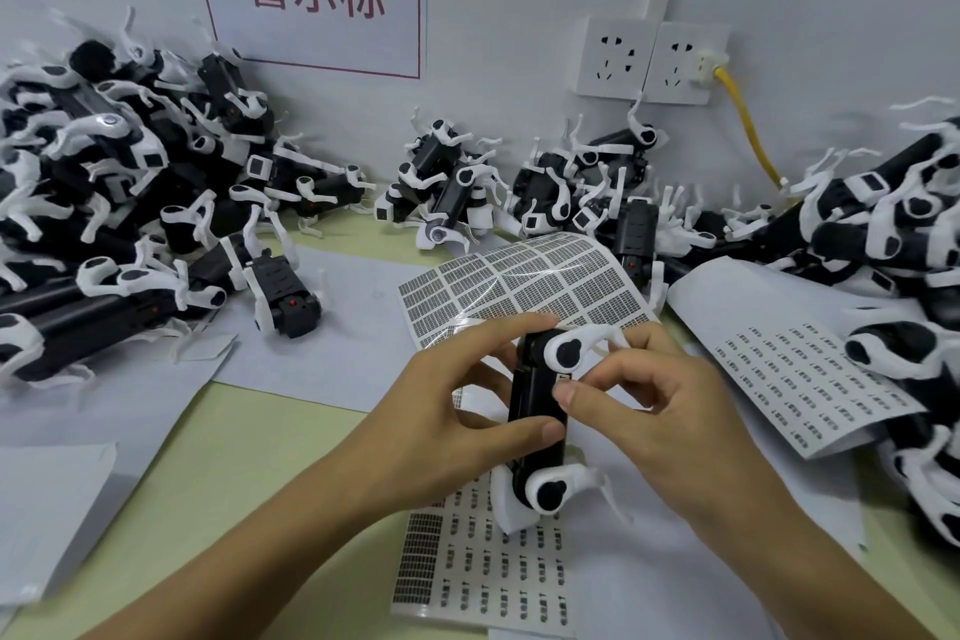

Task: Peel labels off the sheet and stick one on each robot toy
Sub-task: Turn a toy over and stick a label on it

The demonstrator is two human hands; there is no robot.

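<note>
We've got the robot toy (535,411) lifted over the label sheet (524,276), long axis running away from us, black body face-up. Our left hand (441,411) grips its left flank, thumb and fingers curled round it. Our right hand (660,405) comes in from the toy's right, thumb tip pressing a small label (563,377) onto the body; that's the nearer hand for smoothing it down.

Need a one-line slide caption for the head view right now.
Left hand grips a black-and-white robot toy while the right hand presses a label on, above the label sheet.
</note>
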